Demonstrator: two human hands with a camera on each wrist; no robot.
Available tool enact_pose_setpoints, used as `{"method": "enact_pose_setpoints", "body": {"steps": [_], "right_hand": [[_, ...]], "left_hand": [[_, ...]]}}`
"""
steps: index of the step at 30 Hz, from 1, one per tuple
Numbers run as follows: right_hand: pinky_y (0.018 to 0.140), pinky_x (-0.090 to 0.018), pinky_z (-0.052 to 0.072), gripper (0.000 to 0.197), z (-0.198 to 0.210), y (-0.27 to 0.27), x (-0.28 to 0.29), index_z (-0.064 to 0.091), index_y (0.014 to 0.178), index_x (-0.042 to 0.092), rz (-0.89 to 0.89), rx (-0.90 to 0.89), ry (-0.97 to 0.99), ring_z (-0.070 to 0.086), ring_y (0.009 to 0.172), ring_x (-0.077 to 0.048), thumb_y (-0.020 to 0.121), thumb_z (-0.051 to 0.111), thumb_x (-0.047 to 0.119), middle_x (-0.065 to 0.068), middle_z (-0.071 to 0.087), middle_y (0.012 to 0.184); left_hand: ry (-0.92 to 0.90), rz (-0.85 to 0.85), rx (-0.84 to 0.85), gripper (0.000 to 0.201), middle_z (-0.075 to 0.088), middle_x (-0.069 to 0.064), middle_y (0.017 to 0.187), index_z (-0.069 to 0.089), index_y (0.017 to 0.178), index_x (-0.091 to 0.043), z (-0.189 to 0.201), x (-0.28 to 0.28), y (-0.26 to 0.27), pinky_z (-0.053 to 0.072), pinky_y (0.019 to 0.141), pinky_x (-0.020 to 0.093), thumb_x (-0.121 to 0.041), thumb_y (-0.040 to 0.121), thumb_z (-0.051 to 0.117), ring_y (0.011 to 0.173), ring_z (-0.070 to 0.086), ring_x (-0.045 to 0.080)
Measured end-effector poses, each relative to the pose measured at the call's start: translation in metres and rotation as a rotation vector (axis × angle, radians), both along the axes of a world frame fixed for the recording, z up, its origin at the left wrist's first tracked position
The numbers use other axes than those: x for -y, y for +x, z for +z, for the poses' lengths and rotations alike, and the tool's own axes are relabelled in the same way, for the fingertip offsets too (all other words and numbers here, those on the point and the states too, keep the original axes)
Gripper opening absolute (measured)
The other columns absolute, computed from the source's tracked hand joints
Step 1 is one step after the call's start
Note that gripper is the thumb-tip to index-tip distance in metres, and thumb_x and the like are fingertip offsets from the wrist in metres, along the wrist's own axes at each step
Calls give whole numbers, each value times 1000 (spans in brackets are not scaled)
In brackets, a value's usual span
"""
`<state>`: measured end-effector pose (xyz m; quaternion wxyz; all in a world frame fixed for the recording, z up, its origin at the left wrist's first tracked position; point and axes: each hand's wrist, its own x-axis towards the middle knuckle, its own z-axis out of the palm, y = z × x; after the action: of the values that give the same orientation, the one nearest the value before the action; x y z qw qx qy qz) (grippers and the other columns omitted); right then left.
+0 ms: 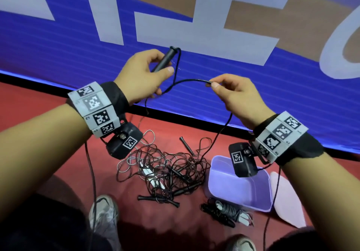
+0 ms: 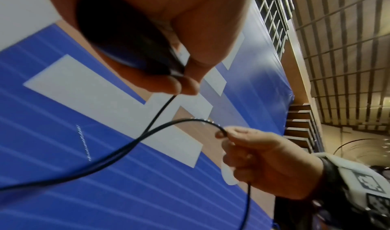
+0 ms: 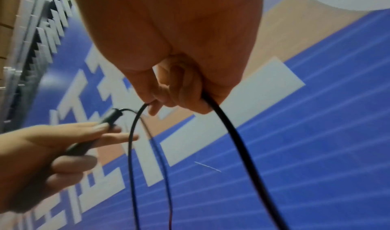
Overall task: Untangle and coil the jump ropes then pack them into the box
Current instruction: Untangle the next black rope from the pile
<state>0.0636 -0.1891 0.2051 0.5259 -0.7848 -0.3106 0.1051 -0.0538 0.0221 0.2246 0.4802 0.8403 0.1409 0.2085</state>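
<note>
Both your hands are raised with one thin black cord [image 1: 191, 80] arched between them: your left hand [image 1: 141, 74] grips its slim matte handle [image 1: 162, 60], your right hand [image 1: 236, 95] pinches the cord at 3 o'clock of it. Far below at 6 o'clock, wiry tangled ropes [image 1: 167, 165] lie on the red floor [image 1: 68, 153], the smooth lilac plastic box [image 1: 239, 190] just beside them.

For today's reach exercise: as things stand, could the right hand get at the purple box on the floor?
Probably not yet: the right hand pinches the black rope up high, while the purple box sits open on the floor below it, uncovered.
</note>
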Motion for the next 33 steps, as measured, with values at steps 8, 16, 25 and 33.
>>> {"method": "enact_pose_setpoints", "body": {"steps": [8, 16, 25, 33], "right_hand": [[47, -22, 38, 18, 15, -36, -15, 57, 96, 15, 50, -12, 107, 43, 48, -8, 90, 67, 2, -4, 54, 69], [65, -34, 52, 24, -43, -10, -2, 60, 72, 13, 269, -71, -332, 59, 59, -17, 80, 74, -4, -21, 64, 71], [67, -33, 47, 15, -82, 18, 15, 45, 91, 18, 182, -192, -392, 61, 65, -19, 100, 52, 9, -5, 68, 70], [51, -20, 36, 17, 2, -2, -4, 58, 83, 21, -42, -18, 113, 42, 52, -4, 97, 59, 11, 14, 51, 58]], "left_hand": [[-184, -268, -155, 17, 60, 2, 66, 57, 106, -5, -1, 40, 0, 37, 38, 22, -20, 100, 57, 38, 43, 11], [-163, -94, 131, 10, 46, 4, 57, 55, 97, -18, 14, 28, 0, 34, 43, 27, -13, 95, 63, 42, 35, 20], [-49, 61, -27, 7, 63, 3, 68, 54, 91, -22, 8, -15, 4, 42, 43, 28, -22, 94, 61, 42, 49, 18], [-84, -46, -138, 11, 63, 11, 88, 58, 98, -14, -2, -3, 5, 45, 40, 25, -25, 97, 61, 41, 54, 10]]}}
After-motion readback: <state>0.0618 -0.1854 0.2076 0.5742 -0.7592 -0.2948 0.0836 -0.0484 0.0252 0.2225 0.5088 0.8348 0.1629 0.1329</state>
